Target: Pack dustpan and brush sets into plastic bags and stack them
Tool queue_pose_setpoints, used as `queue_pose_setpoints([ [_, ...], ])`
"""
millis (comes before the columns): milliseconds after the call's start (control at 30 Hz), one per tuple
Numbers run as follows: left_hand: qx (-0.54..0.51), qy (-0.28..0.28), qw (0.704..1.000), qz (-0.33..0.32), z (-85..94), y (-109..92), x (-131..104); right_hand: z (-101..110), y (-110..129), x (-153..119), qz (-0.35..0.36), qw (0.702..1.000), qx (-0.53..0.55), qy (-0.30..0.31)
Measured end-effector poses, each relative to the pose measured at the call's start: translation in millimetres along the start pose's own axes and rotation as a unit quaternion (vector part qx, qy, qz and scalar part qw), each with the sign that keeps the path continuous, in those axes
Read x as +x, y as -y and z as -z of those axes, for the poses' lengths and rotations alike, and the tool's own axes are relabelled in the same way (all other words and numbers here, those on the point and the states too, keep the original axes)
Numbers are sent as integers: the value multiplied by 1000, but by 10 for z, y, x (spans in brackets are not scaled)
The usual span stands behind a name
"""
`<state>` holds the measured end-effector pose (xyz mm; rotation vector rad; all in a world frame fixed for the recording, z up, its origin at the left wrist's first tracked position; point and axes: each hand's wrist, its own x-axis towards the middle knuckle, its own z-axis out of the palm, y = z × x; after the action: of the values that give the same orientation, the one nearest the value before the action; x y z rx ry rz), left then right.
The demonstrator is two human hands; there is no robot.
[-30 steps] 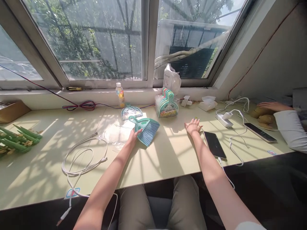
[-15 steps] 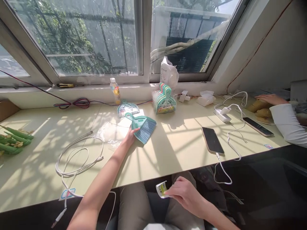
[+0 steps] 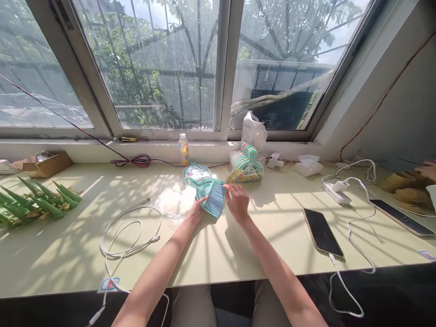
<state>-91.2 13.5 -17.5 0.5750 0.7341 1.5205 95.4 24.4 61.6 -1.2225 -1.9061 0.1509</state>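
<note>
A teal hand brush with blue-grey bristles [image 3: 215, 198] is held over the table by my left hand [image 3: 196, 210], whose fingers are closed on it near the bristle base. My right hand [image 3: 237, 200] is at the bristles' right edge, fingers pinched; whatever they may hold is too small to make out. Behind the brush lies a teal item in clear wrap [image 3: 196, 171]. A stack of wrapped teal, red and yellow brush sets [image 3: 250, 165] stands behind my right hand. Clear plastic film [image 3: 173, 200] lies left of the brush.
A bottle [image 3: 184, 150] stands near the sill. Coiled white cable [image 3: 131, 247] and green spiky items [image 3: 41, 202] are at left. A phone [image 3: 323, 234], power strip [image 3: 336, 194] and second phone [image 3: 402, 218] are at right. Another person's hand shows at the far right edge.
My right hand has risen from above my lap to the bristles; the yellow-green label it held is no longer visible. The brush remains in my left hand. The view has shifted left and up.
</note>
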Motion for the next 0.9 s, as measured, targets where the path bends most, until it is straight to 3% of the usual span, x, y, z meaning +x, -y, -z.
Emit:
queue_pose_setpoints([
  [67,7,-14,1000,-18,-2,0,-11,-457,57,-246,13,995,28,98],
  [167,23,-16,999,-39,-38,0,-43,-750,8,-443,-16,987,102,123],
  [333,52,-6,997,-62,-134,-24,-89,-732,-188,-361,-86,957,240,141],
  [533,70,1,995,-68,-189,-42,-131,-683,-201,-301,-109,966,169,163],
  [667,65,-16,995,-78,-195,-80,-130,-673,-162,-337,-93,956,220,173],
  [800,79,-17,993,-86,-199,-132,-132,-696,-197,-330,-87,930,328,144],
  [900,86,-12,993,-80,-195,-136,-142,-738,-275,-299,-120,906,393,102],
])
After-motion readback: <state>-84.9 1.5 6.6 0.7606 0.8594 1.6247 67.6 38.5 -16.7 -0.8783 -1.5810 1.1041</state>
